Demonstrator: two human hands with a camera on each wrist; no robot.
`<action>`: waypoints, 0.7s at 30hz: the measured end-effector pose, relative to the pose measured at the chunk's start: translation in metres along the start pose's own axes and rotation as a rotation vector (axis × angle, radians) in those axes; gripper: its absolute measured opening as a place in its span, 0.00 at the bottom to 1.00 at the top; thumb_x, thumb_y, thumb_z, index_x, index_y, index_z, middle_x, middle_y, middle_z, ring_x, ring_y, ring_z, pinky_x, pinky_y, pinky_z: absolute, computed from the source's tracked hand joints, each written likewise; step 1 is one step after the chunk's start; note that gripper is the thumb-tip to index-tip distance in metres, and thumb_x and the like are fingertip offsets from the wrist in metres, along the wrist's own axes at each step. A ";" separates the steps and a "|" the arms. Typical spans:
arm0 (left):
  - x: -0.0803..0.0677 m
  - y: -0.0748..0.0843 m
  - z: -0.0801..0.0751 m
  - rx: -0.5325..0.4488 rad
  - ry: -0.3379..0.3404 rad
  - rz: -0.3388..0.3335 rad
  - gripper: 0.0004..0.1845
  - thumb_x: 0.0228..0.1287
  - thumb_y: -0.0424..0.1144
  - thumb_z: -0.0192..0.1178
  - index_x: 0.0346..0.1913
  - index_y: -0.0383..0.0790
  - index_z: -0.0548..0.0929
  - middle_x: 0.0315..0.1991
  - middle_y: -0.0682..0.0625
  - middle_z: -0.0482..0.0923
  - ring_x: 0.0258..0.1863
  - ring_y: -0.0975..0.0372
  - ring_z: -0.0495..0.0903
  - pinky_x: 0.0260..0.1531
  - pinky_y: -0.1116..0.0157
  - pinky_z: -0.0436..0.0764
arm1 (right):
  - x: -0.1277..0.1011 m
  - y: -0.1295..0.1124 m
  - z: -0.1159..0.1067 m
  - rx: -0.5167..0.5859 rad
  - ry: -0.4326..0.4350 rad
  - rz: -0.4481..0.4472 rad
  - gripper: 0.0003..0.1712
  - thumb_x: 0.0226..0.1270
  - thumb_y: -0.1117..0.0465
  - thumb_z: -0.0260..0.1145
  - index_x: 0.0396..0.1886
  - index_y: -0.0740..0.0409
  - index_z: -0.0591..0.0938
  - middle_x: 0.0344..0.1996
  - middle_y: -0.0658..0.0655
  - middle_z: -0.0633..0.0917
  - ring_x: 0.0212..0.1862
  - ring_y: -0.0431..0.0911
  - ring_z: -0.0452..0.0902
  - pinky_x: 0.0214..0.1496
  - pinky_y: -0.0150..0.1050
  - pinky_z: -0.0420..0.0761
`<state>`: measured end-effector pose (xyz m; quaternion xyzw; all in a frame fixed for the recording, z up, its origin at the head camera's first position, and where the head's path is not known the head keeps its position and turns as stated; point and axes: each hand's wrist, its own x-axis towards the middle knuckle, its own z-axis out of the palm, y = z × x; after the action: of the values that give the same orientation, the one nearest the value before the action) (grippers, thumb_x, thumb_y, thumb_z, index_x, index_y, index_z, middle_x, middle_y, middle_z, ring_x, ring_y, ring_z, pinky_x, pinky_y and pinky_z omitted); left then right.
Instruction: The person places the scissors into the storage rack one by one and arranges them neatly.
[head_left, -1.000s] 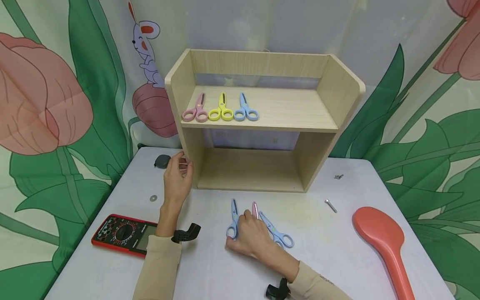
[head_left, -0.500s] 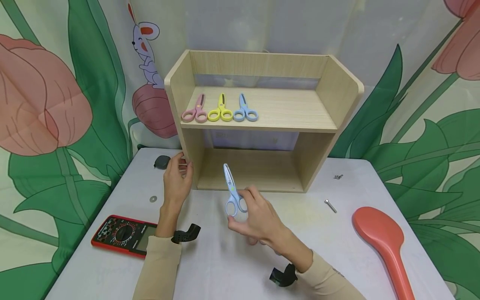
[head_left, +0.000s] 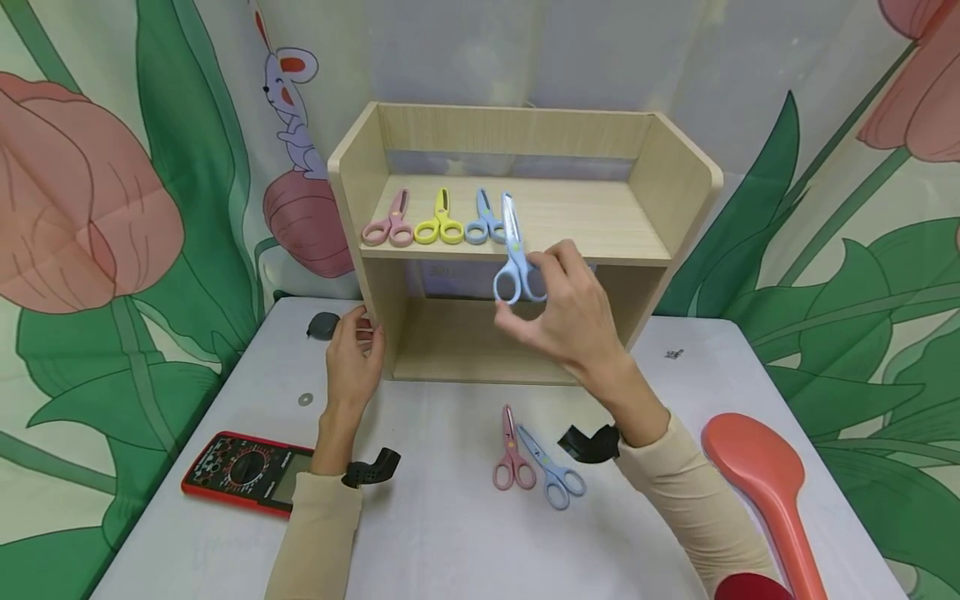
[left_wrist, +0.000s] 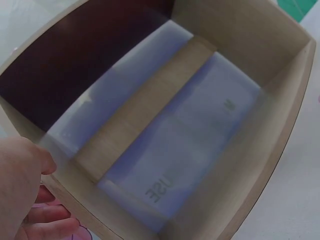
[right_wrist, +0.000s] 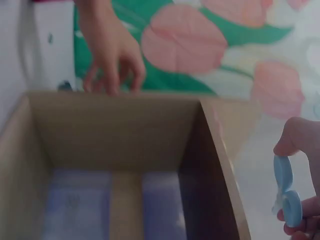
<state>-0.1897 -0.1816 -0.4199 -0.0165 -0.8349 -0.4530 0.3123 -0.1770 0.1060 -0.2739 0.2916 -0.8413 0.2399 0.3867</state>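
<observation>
My right hand (head_left: 573, 312) pinches a pair of light blue scissors (head_left: 513, 258) by the handles, blades up, in the air just in front of the upper shelf's front edge. The same blue scissors (right_wrist: 287, 192) show at the right of the right wrist view, between my fingertips. On the upper shelf of the wooden shelf unit (head_left: 675, 192) lie pink scissors (head_left: 388, 220), yellow scissors (head_left: 440, 220) and blue scissors (head_left: 480, 220) in a row. My left hand (head_left: 352, 354) grips the unit's left side panel near the table; it (left_wrist: 25, 195) shows at the lower left of the left wrist view.
On the white table (head_left: 450, 533) lie another pink pair (head_left: 512, 461) and a blue pair of scissors (head_left: 555, 473) in front of the unit. A red multimeter (head_left: 243, 471) is at the left, a large red spoon (head_left: 772, 492) at the right, a screw (head_left: 675, 354) and a washer (head_left: 305, 399) nearby.
My right hand picked one blue pair of scissors off the table and raised it up and to the right, level with the upper shelf. The left hand stayed on the side panel.
</observation>
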 end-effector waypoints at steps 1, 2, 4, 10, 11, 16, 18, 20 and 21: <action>0.000 0.000 0.000 0.002 0.000 -0.001 0.22 0.72 0.36 0.58 0.65 0.31 0.71 0.49 0.34 0.77 0.47 0.47 0.83 0.47 0.50 0.88 | 0.006 0.005 -0.001 0.002 -0.002 0.031 0.31 0.50 0.47 0.71 0.44 0.69 0.82 0.37 0.61 0.76 0.30 0.49 0.71 0.29 0.40 0.76; 0.000 -0.001 0.000 0.002 0.001 -0.002 0.22 0.72 0.36 0.58 0.65 0.31 0.71 0.49 0.34 0.77 0.47 0.47 0.83 0.47 0.50 0.88 | 0.012 0.010 -0.002 0.005 -0.007 0.065 0.31 0.50 0.47 0.70 0.45 0.70 0.82 0.37 0.62 0.76 0.31 0.50 0.71 0.30 0.40 0.76; 0.000 -0.001 0.000 0.005 0.000 -0.005 0.23 0.72 0.36 0.58 0.65 0.31 0.71 0.50 0.34 0.77 0.48 0.47 0.83 0.48 0.50 0.88 | 0.024 0.020 -0.003 0.015 -0.022 0.128 0.32 0.51 0.47 0.69 0.45 0.71 0.83 0.39 0.63 0.76 0.32 0.50 0.71 0.31 0.41 0.76; 0.001 -0.002 -0.001 0.000 -0.003 -0.008 0.23 0.72 0.36 0.57 0.66 0.32 0.71 0.50 0.34 0.76 0.48 0.47 0.83 0.48 0.50 0.88 | 0.050 0.043 0.001 0.021 -0.174 0.302 0.33 0.53 0.45 0.66 0.46 0.71 0.83 0.43 0.63 0.76 0.39 0.53 0.71 0.41 0.45 0.76; 0.001 -0.002 -0.001 0.000 -0.001 -0.007 0.23 0.72 0.36 0.57 0.66 0.32 0.71 0.50 0.34 0.76 0.47 0.47 0.83 0.47 0.50 0.88 | 0.053 0.045 0.001 0.021 -0.206 0.324 0.34 0.53 0.44 0.66 0.47 0.71 0.83 0.44 0.62 0.76 0.40 0.53 0.71 0.42 0.45 0.76; 0.000 -0.002 0.000 -0.004 0.002 -0.005 0.22 0.72 0.36 0.58 0.65 0.31 0.72 0.49 0.34 0.77 0.47 0.47 0.83 0.47 0.50 0.88 | 0.061 0.054 0.003 0.021 -0.313 0.379 0.36 0.54 0.43 0.64 0.51 0.71 0.82 0.47 0.63 0.77 0.45 0.54 0.71 0.49 0.47 0.76; 0.000 -0.002 0.000 -0.009 0.002 -0.004 0.22 0.71 0.35 0.59 0.64 0.31 0.72 0.49 0.34 0.77 0.47 0.47 0.83 0.47 0.50 0.88 | 0.062 0.056 0.003 0.022 -0.341 0.395 0.37 0.55 0.43 0.63 0.52 0.70 0.82 0.48 0.63 0.76 0.46 0.55 0.71 0.49 0.48 0.75; 0.000 -0.002 0.000 -0.009 -0.001 -0.003 0.22 0.71 0.35 0.59 0.64 0.31 0.72 0.49 0.34 0.77 0.47 0.46 0.83 0.47 0.51 0.88 | 0.063 0.058 0.003 0.024 -0.368 0.410 0.37 0.56 0.43 0.63 0.53 0.70 0.82 0.48 0.63 0.76 0.46 0.55 0.70 0.50 0.48 0.75; 0.000 -0.001 0.000 -0.008 -0.003 -0.003 0.22 0.71 0.35 0.59 0.64 0.31 0.72 0.49 0.34 0.77 0.47 0.46 0.83 0.47 0.51 0.88 | 0.064 0.059 0.003 0.025 -0.379 0.415 0.37 0.56 0.43 0.63 0.53 0.69 0.82 0.48 0.62 0.76 0.46 0.55 0.70 0.51 0.48 0.75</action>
<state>-0.1901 -0.1823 -0.4207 -0.0171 -0.8336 -0.4566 0.3104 -0.2521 0.1273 -0.2356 0.1575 -0.9374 0.2655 0.1614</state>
